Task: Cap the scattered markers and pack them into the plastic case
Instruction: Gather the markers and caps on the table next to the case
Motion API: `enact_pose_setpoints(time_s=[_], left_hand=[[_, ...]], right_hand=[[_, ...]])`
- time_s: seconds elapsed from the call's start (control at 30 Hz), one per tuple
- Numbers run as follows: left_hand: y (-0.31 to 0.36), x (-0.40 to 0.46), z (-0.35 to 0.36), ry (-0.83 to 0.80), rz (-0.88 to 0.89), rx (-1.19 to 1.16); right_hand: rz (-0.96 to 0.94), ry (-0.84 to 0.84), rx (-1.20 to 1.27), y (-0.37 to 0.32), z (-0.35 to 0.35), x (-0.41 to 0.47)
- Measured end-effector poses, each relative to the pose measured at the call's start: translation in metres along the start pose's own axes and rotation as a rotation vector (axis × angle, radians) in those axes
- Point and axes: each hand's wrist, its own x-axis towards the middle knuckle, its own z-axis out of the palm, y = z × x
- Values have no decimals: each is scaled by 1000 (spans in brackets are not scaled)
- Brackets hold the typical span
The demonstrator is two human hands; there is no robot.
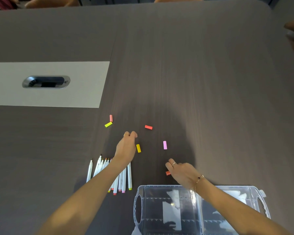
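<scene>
While left hand [126, 146] curls closed | right hand [180, 173] grips orange cap [167, 173] | dark table [193, 73]

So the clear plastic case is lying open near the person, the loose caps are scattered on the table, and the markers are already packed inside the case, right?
Not quite. The head view shows the plastic case open and holding no markers. The markers lie in a row on the table, left of the case, under the left forearm. The caps, such as the pink cap, are indeed scattered.
</scene>
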Motion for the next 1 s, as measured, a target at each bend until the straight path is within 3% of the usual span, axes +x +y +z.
enact_pose_setpoints(time_s=[0.17,0.27,0.4,0.53,0.7,0.8,0.9,1.0], left_hand=[[4,-2,2,-87,-89,86],[10,-3,12,-103,-127,140],[16,-5,23,-154,-66,255],[26,-7,26,-210,-60,365],[21,0,14,-203,-91,192],[1,0,3,-91,-41,1],[-22,6,-8,-6,-167,-330],[-40,19,-20,65,-261,-403]], right_hand=[[-55,168,-54,10,13,1],[-13,174,-55,15,24,3],[8,241,-116,15,30,11],[186,205,-65,4,19,29],[596,283,320,12,-2,50],[666,363,354,24,-5,65],[709,383,301,25,-6,81],[659,427,211,17,-7,91]])
